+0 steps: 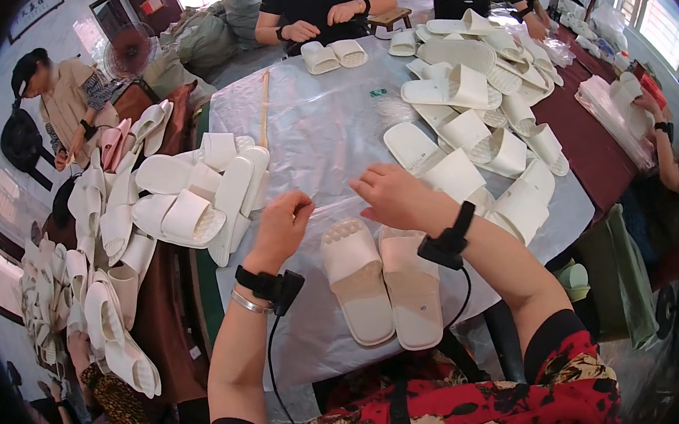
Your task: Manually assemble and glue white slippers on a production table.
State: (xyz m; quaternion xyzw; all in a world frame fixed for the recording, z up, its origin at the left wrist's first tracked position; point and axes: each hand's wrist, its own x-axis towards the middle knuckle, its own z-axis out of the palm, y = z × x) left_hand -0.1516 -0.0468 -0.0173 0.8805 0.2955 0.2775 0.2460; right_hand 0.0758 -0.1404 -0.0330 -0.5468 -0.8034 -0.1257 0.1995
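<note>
A pair of white slippers lies side by side at the table's near edge, toes away from me: a left slipper (362, 304) and a right slipper (414, 311). Just beyond their toes, my left hand (285, 224) is closed, thumb and fingertips pinched together. My right hand (397, 196) faces it with bent fingers, above the right slipper's toe. A faint clear film (330, 211) shows between the hands; whether it is a bag in their fingers or the table's cover, I cannot tell. Black bands with cables circle both wrists.
White slippers are heaped at the right (467, 89) and left (191, 194). Clear plastic bags (397, 111) lie mid-table, a wooden stick (266, 109) at the left. Across the table, a person in black (320, 5) has hands by another slipper pair (333, 56). Other people work around.
</note>
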